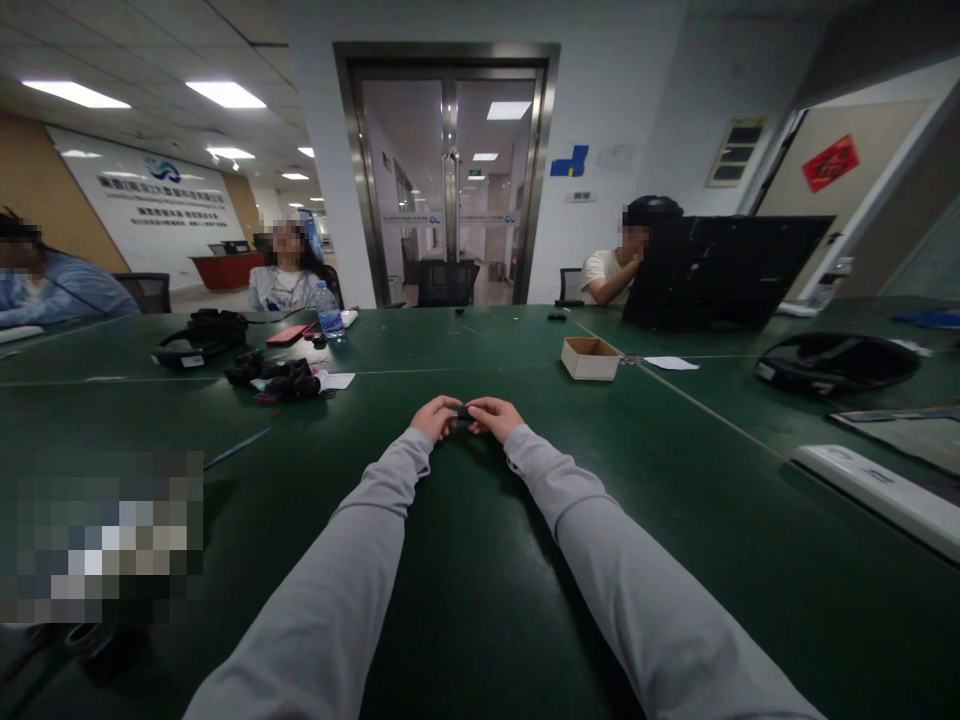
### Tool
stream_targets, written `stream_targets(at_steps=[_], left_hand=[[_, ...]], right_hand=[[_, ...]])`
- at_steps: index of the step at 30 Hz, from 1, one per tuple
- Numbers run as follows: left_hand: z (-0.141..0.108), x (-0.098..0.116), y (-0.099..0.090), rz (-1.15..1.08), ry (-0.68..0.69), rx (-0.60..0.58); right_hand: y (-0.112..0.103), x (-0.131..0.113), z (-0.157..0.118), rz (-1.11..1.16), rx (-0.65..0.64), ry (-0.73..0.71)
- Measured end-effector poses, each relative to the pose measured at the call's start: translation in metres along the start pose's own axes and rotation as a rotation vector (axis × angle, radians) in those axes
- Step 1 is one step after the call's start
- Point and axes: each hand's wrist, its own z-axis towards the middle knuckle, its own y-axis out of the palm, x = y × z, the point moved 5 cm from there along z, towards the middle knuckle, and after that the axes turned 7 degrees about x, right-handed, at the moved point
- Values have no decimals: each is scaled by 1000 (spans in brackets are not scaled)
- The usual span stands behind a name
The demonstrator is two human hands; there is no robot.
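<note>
Both my arms stretch forward in light grey sleeves over the dark green table point(465, 590). My left hand point(434, 418) and my right hand point(495, 416) meet near the middle of the view, just above the tabletop. Between their fingertips is a small black object point(463, 412), pinched from both sides. Its kind is too small to make out, and the fingers partly cover it. The fingers of each hand are curled closed around its ends.
A small wooden box point(590, 360) stands ahead to the right, beside a white paper point(671, 363). Black straps point(277, 378) lie ahead to the left, near a water bottle point(328, 312). A monitor point(724, 270) and a white power strip point(877, 490) are rightward. Several people sit across the table.
</note>
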Motion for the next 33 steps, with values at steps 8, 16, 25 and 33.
stream_targets(at_steps=[8,16,25,33], left_hand=[[3,-3,1,19,37,-8],[2,-2,1,28,28,-6],[5,-7,1,31,37,-5],[6,-11,2,50,19,-18]], right_hand=[[0,0,0,8,10,12],[0,1,1,4,13,18],[-1,1,0,21,18,16],[0,-1,-1,24,22,15]])
